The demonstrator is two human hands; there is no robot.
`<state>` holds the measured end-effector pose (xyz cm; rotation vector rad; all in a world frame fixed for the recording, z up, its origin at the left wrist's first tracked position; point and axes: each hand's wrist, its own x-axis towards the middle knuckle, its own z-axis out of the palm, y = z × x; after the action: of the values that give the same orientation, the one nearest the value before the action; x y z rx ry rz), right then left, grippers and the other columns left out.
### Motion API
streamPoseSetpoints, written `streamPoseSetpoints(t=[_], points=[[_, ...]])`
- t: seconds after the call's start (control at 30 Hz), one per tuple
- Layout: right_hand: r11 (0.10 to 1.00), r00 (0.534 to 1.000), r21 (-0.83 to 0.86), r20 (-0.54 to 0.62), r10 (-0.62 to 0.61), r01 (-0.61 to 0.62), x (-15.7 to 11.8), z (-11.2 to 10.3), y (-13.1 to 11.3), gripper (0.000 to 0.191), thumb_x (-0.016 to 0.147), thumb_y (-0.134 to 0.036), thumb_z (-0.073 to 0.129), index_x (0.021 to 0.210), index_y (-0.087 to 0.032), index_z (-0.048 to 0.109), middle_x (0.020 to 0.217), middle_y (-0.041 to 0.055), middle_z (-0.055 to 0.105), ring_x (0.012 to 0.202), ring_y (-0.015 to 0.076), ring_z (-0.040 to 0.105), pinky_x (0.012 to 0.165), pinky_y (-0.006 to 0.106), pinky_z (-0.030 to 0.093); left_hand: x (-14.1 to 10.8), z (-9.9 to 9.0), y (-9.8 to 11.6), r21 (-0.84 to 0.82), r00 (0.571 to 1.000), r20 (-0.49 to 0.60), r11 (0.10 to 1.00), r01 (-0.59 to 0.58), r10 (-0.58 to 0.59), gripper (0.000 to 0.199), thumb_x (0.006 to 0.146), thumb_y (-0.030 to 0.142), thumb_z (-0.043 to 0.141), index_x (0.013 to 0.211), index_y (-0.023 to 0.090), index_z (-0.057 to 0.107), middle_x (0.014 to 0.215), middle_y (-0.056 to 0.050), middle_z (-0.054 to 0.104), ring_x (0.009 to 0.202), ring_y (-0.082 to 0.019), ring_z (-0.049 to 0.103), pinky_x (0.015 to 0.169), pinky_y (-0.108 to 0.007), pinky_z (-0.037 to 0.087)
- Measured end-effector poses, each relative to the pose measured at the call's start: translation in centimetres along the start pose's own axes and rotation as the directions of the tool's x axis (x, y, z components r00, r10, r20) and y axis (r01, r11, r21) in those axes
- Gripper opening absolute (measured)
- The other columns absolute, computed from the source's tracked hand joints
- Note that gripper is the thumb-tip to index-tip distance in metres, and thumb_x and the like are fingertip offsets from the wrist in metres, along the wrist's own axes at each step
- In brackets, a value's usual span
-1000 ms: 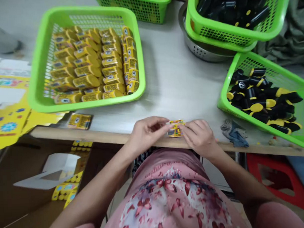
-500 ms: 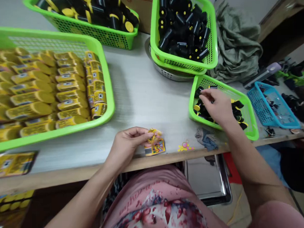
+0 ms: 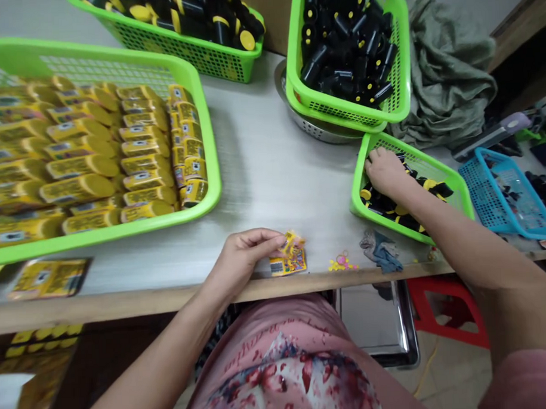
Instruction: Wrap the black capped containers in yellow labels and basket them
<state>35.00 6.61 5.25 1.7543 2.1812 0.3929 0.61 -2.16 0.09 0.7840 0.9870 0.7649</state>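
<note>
My left hand [image 3: 252,253] pinches a small yellow printed wrapper [image 3: 293,242] between thumb and fingers, just above the front edge of the table. Under it, flat on the tabletop, lies a yellow printed label [image 3: 289,263] with a barcode. My right hand [image 3: 386,174] reaches down into a small green basket [image 3: 455,186], its fingers bent among black cylinders with yellow caps [image 3: 439,188]. The fingertips are hidden, so whether they grip a piece does not show.
To the left, a large green basket [image 3: 210,141] holds rows of yellow-wrapped cylinders. Black cylinders fill a stacked green basket [image 3: 403,74] and another green basket [image 3: 232,68] behind. Small yellow and pink bits [image 3: 342,262], a crumpled cloth [image 3: 382,251] and a blue basket [image 3: 506,220] lie rightward.
My right hand has gone lower into the small green basket, and its fingertips have dropped out of sight. My left hand keeps hold of the wrapper. The whole view has shifted slightly.
</note>
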Motion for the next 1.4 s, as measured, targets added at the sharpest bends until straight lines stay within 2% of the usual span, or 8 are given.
streamPoseSetpoints(t=[0.13,0.27,0.43,0.53,0.6,0.7,1.17,1.4], points=[[0.975,0.977,0.079,-0.019,0.21,-0.208,-0.6,-0.1,0.9,0.032,0.086,-0.014,0.048,0.114,-0.003,0.059,0.111,0.0258,0.06,0.1,0.0338,0.054,0.08,0.044,0.042,0.0,-0.1,0.1,-0.047,0.999,-0.018,0.998,-0.031,0.03,0.025,0.048,0.03,0.095,0.061,0.02,0.076,0.065,0.0,0.075,0.06,-0.011,0.065,0.065,-0.021,0.052],[0.824,0.879,0.423,-0.115,0.463,-0.378,-2.6,-0.1,2.2,0.061,0.078,-0.024,0.065,0.134,-0.008,0.048,0.108,0.0178,0.063,0.092,0.0302,0.06,0.082,0.047,0.05,-0.1,-0.1,0.3,-0.089,1.0,0.012,0.996,-0.004,0.005,0.024,0.048,0.027,0.094,0.062,0.019,0.076,0.065,0.0,0.074,0.061,-0.011,0.065,0.067,-0.022,0.052],[0.526,0.806,0.836,-0.2,0.556,-0.155,-6.7,-2.7,-0.9,0.047,0.084,-0.037,0.063,0.129,-0.025,0.056,0.111,0.0072,0.062,0.079,0.0206,0.065,0.078,0.044,0.058,0.2,-0.1,0.0,-0.071,1.0,0.017,0.997,-0.013,0.014,0.023,0.051,0.027,0.093,0.066,0.02,0.077,0.069,0.0,0.076,0.065,-0.012,0.066,0.069,-0.022,0.051],[0.211,0.884,0.977,-0.119,0.451,0.024,-8.5,-5.0,-6.5,0.04,0.086,-0.044,0.065,0.122,-0.028,0.061,0.102,0.0031,0.064,0.084,0.0184,0.066,0.076,0.036,0.059,0.2,-0.1,-0.3,-0.064,1.0,0.011,0.998,-0.027,0.028,0.023,0.052,0.027,0.093,0.068,0.02,0.078,0.07,0.0,0.076,0.066,-0.012,0.066,0.07,-0.023,0.051],[0.0,0.959,0.999,-0.035,0.282,0.037,-9.0,-5.9,-10.4,0.038,0.083,-0.044,0.071,0.116,-0.027,0.064,0.1,0.0028,0.067,0.089,0.0175,0.066,0.079,0.033,0.058,0.1,0.0,-0.3,-0.057,0.999,-0.002,0.998,-0.038,0.038,0.023,0.052,0.027,0.093,0.068,0.02,0.078,0.07,-0.001,0.076,0.067,-0.012,0.067,0.071,-0.023,0.051],[-0.21,0.996,0.978,0.03,0.085,-0.011,-8.8,-6.0,-14.5,0.04,0.081,-0.045,0.074,0.113,-0.024,0.063,0.103,0.0037,0.069,0.096,0.0173,0.067,0.085,0.033,0.056,0.0,0.0,-0.2,-0.06,0.999,-0.017,0.997,-0.05,0.049,0.024,0.052,0.027,0.093,0.068,0.019,0.078,0.07,-0.001,0.076,0.065,-0.013,0.066,0.071,-0.025,0.052],[-0.175,0.996,0.984,0.055,0.073,-0.042,-8.5,-4.4,-15.4,0.04,0.079,-0.039,0.075,0.112,-0.025,0.059,0.105,0.0041,0.07,0.096,0.0177,0.069,0.09,0.035,0.056,-0.1,0.1,-0.1,-0.083,0.997,-0.02,0.994,-0.073,0.072,0.022,0.054,0.028,0.091,0.069,0.019,0.077,0.071,-0.001,0.075,0.065,-0.013,0.066,0.071,-0.026,0.053],[-0.257,0.994,0.965,0.074,0.076,-0.052,-8.2,-3.8,-16.6,0.041,0.077,-0.039,0.077,0.111,-0.025,0.058,0.104,0.0032,0.07,0.097,0.0174,0.069,0.087,0.033,0.058,0.2,0.3,-0.4,-0.085,0.999,0.025,0.996,-0.03,0.033,0.039,0.048,0.026,0.095,0.083,0.019,0.079,0.077,-0.001,0.077,0.069,-0.015,0.068,0.074,-0.028,0.055]])
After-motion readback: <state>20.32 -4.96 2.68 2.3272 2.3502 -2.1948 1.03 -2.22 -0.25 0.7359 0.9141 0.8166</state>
